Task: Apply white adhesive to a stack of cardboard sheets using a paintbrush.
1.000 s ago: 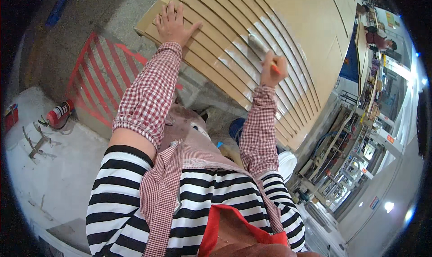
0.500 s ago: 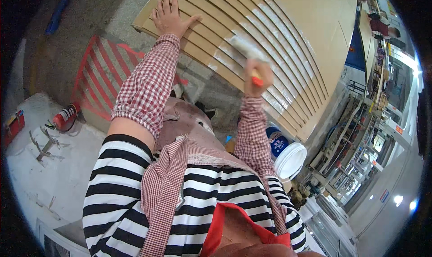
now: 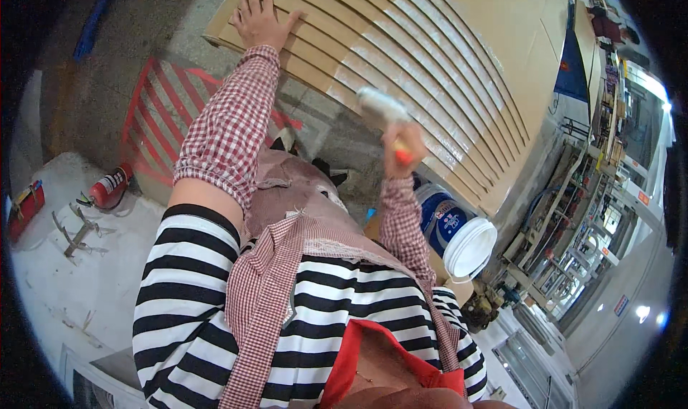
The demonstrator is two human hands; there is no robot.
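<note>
My left hand (image 3: 259, 16) lies flat, fingers spread, on the near end of a stack of long pale wooden boards (image 3: 430, 58). My right hand (image 3: 403, 147) is closed around the orange handle of a paint roller (image 3: 383, 108), whose white roller head is blurred and lifted just off the boards near their lower edge. Both arms wear red-and-white checked sleeves over a black-and-white striped top. A white bucket (image 3: 459, 231) with a blue label stands just below my right hand.
A red fire extinguisher (image 3: 109, 187) lies on the white floor at left, near a red painted grid (image 3: 161, 115) on the concrete. Metal shelving racks (image 3: 573, 265) stand at the right. Another person (image 3: 609, 25) is far off at the top right.
My right hand has drawn the roller down the boards toward me and the white bucket. My left hand has stayed pressed on the boards.
</note>
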